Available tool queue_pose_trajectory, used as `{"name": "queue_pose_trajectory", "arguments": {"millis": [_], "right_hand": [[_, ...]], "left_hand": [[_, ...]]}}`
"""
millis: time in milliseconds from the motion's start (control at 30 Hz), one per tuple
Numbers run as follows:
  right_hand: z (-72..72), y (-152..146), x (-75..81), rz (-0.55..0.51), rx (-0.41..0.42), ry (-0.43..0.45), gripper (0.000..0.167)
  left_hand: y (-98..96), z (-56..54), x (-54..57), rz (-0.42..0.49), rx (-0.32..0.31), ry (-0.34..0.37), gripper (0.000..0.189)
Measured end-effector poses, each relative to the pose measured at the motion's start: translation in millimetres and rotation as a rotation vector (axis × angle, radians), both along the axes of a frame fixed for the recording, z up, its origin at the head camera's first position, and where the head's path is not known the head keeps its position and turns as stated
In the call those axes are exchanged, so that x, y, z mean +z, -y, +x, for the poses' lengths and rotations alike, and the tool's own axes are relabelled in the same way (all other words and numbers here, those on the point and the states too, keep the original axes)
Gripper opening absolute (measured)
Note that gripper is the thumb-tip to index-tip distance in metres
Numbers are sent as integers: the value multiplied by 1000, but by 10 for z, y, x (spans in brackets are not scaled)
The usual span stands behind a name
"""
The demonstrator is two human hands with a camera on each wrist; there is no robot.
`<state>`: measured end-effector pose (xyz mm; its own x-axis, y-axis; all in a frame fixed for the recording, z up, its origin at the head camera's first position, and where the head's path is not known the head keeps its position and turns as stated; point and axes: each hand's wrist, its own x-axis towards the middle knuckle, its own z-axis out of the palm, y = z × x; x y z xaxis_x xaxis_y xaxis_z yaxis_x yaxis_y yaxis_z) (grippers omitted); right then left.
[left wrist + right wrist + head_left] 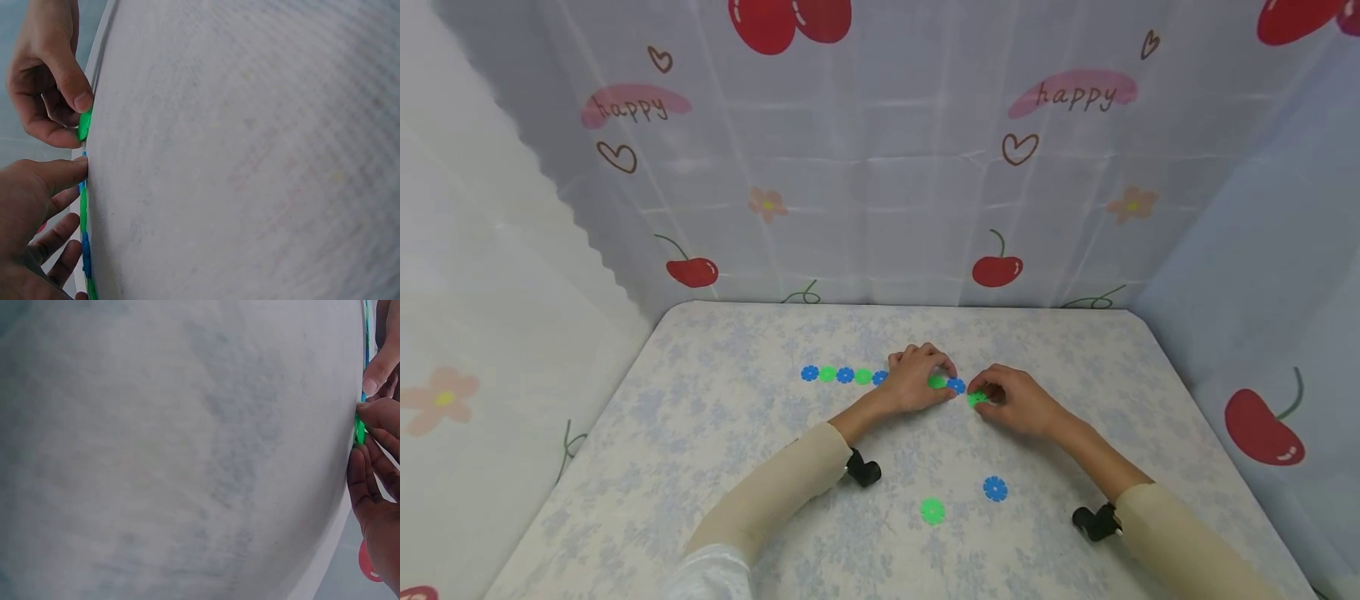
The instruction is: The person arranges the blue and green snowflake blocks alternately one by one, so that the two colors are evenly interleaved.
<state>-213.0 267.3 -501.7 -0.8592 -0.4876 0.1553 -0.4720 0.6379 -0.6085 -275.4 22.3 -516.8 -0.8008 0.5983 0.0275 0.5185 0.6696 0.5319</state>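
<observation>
A row of small notched plastic discs, alternating blue and green, lies across the table's far half; a blue disc (846, 375) and a green disc (863, 377) show in its left part. My left hand (913, 379) bends over the row, covering some of it, and pinches the blue end disc (956, 386) between thumb and finger. Just to the right, my right hand (1022, 404) pinches a green disc (977, 399) by its edge. In the left wrist view this green disc (85, 125) is tilted and a little apart from the row's end.
Nearer the front lie a loose green disc (932, 511) and a loose blue disc (996, 488). The table (760, 517) has a pale floral cover. Behind it hangs a cherry-printed curtain (865, 192), with more sheeting at both sides.
</observation>
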Motion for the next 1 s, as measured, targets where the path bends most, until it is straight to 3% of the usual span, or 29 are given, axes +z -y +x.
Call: {"name": "queue_pose_trajectory", "arguments": {"millis": [433,1000], "right_hand": [[-163,30,-8,58,-104,37,34],[-191,66,-15,90,-106,48,41]], "left_hand": [[5,3,1,6,3,8,23],[23,5,12,5,-7,6,22]]}}
